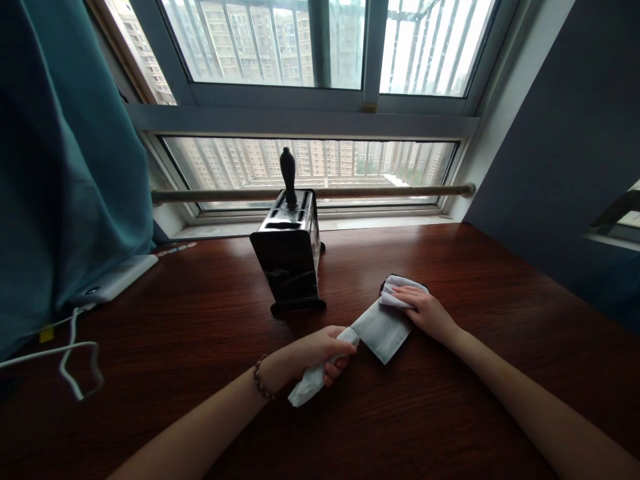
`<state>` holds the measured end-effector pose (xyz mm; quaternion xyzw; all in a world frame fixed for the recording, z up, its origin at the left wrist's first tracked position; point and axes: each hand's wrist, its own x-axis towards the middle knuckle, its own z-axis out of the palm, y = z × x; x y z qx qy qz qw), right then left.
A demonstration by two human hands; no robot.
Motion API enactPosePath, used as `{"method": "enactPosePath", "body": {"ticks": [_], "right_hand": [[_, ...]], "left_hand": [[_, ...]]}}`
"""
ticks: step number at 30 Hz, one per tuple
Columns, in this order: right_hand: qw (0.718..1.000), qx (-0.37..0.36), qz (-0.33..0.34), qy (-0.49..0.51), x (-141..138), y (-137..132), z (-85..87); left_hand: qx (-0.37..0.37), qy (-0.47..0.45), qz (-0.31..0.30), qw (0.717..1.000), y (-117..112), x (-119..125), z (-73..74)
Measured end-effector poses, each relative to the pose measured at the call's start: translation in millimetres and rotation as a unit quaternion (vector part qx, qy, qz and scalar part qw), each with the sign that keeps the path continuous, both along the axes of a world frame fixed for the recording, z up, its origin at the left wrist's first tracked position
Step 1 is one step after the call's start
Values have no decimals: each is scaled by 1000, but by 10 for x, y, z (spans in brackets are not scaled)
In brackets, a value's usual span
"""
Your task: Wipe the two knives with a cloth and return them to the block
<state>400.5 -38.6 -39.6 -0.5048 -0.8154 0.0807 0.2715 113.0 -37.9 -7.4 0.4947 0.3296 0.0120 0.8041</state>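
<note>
My left hand (327,350) is closed around the handle of a cleaver, which is wrapped in white tissue (309,387). The broad grey blade of the cleaver (385,332) points away to the right, low over the brown tabletop. On the far end of the blade lies a folded white cloth (394,292) with a dark edge behind it. The fingers of my right hand (426,310) press and hold this cloth against the blade, hiding the tip.
A black knife block (290,267) with one black handle (288,177) sticking up stands left of centre on the wooden table (200,320). At the left are a white power strip (117,280), a white cable (75,353) and a blue curtain (85,167). A rail (380,192) crosses the window behind.
</note>
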Motion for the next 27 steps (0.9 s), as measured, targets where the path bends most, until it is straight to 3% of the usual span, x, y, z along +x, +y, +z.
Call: {"method": "enactPosePath", "body": {"ticks": [9,12,15,18,20,23,27], "right_hand": [[987,-11,-153,-35,172,35,40],[983,37,-177,-36,87,-30,82],[994,89,-57,-17,-78,-157,163],[989,63,133,-21,-285,-301,242],[980,37,194,-32,-389,-354,260],[983,23,182,-28,-406,-321,223],[996,20,83,-23,-196,-149,121]], "left_hand": [[16,9,-1,1000,-37,9,44],[29,10,1,1000,-52,10,53],[36,8,0,999,-51,8,35],[32,5,3,999,-39,3,-4],[30,4,6,1000,-32,1,-31],[26,5,6,1000,-28,0,-46],[24,7,3,1000,-29,7,-14]]}}
